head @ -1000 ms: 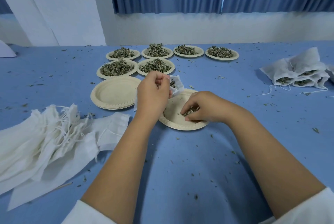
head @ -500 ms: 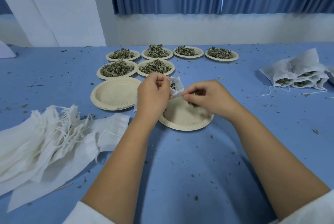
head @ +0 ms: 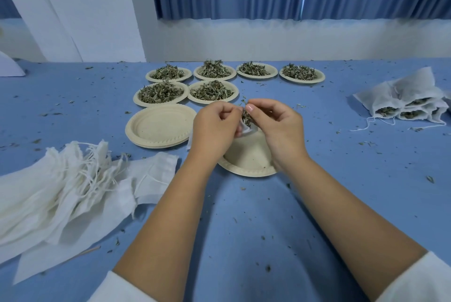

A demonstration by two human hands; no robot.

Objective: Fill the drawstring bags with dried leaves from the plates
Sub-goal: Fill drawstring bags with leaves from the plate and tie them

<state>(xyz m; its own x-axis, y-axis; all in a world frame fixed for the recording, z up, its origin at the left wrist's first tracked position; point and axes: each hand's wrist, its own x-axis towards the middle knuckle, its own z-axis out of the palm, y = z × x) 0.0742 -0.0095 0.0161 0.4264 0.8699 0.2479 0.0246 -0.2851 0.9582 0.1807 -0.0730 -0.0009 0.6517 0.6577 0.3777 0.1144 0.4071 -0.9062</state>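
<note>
My left hand (head: 214, 128) grips a small white drawstring bag (head: 246, 128) by its mouth, above a nearly bare beige plate (head: 246, 164). My right hand (head: 275, 126) pinches a tuft of dried leaves (head: 246, 116) right at the bag's opening. Most of the bag is hidden behind my hands. Several plates heaped with dried leaves (head: 161, 93) stand in two rows behind them.
A stack of bare plates (head: 159, 126) sits left of my hands. A pile of flat unfilled bags with strings (head: 63, 192) lies at the near left. Filled bags (head: 410, 104) are stacked at the far right. Leaf crumbs dot the blue tablecloth (head: 244, 240).
My right hand picked the last leaves off the plate and rose to the bag's mouth. The left hand kept holding the bag in about the same place.
</note>
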